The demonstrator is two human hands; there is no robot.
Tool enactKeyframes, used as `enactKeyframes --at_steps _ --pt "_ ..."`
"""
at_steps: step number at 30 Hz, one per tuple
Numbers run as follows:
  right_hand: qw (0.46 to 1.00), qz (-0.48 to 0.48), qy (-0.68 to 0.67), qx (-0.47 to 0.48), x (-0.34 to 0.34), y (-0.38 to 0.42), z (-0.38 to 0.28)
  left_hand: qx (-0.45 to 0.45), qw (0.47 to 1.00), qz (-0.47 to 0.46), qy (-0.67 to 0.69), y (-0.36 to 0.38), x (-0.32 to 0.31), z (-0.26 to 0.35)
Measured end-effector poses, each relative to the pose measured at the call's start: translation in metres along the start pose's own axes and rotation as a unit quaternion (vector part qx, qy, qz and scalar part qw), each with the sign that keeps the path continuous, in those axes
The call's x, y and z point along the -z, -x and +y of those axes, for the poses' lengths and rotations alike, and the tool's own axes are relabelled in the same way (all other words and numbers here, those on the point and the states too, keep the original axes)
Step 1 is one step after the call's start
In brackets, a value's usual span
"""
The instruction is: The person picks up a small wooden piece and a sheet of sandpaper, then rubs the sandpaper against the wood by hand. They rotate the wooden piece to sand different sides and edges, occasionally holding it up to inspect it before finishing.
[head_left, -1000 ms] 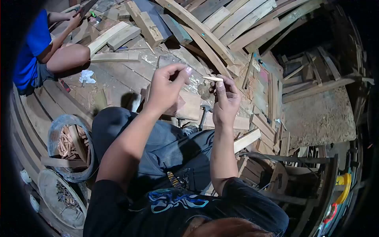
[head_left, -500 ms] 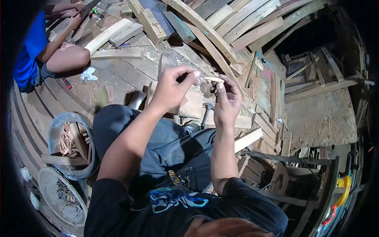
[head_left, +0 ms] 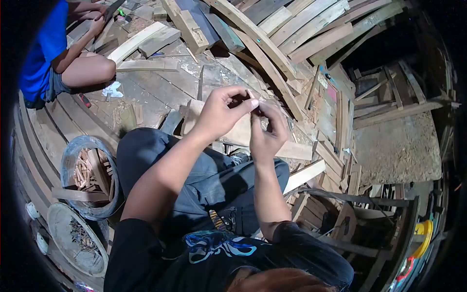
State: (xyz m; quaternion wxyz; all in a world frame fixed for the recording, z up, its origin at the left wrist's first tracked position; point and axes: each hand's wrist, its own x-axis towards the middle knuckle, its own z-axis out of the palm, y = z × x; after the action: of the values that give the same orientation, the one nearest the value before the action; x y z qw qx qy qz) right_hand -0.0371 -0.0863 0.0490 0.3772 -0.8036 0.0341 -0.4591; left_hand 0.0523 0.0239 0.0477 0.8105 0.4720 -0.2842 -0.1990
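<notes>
In they came! Apart half a second earlier, the left hand [head_left: 223, 116] now pinched narrow on the wooden peg [head_left: 250, 94], mid-frame, and the right hand [head_left: 269, 130] curled in beside it. The peg, level before, stood tilted up, mostly hidden; whether the right fingers gripped it, I couldn't tell. Timber [head_left: 314, 29] crowded the upper centre; a bucket [head_left: 73, 148] stood on boards [head_left: 36, 158], lower left.
</notes>
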Motion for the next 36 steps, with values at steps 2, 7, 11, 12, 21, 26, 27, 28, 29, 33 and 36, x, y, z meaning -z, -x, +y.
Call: enactKeyframes --at_steps 2,7,11,12,21,26,27,28,29,33,36 --pt "0.999 -0.028 0.007 0.036 -0.002 0.000 0.000 0.015 1.000 -0.005 0.012 0.000 0.000 0.001" --pt "0.996 -0.021 -0.064 -0.064 0.010 -0.005 0.006 0.047 0.996 -0.025 0.074 -0.002 0.002 0.003" --pt "0.973 -0.027 -0.158 -0.164 0.013 -0.024 -0.008 0.048 0.995 -0.033 0.082 0.001 -0.005 0.004" --pt "0.963 -0.034 -0.184 -0.192 0.012 -0.027 -0.007 0.052 0.993 -0.041 0.094 0.001 -0.004 0.002" --pt "0.929 -0.063 -0.281 -0.232 0.011 -0.023 0.000 0.044 0.990 -0.059 0.123 0.000 -0.003 0.001" --pt "0.925 -0.063 -0.280 -0.249 0.010 -0.022 -0.002 0.065 0.991 -0.062 0.095 0.000 -0.002 0.005" --pt "0.924 -0.056 -0.283 -0.250 0.011 -0.020 0.000 0.072 0.990 -0.067 0.103 0.000 -0.002 0.003" --pt "0.923 -0.048 -0.288 -0.249 0.010 -0.020 0.002 0.077 0.988 -0.072 0.110 0.000 -0.002 0.002" --pt "0.922 -0.041 -0.293 -0.248 0.010 -0.020 0.004 0.074 0.990 -0.073 0.098 0.000 -0.001 0.002" --pt "0.920 -0.024 -0.296 -0.254 0.011 -0.021 0.002 0.077 0.992 -0.072 0.062 0.000 -0.001 0.005" --pt "0.915 -0.023 -0.306 -0.262 0.014 -0.022 0.004 0.089 0.988 -0.089 0.084 0.000 0.001 0.003"
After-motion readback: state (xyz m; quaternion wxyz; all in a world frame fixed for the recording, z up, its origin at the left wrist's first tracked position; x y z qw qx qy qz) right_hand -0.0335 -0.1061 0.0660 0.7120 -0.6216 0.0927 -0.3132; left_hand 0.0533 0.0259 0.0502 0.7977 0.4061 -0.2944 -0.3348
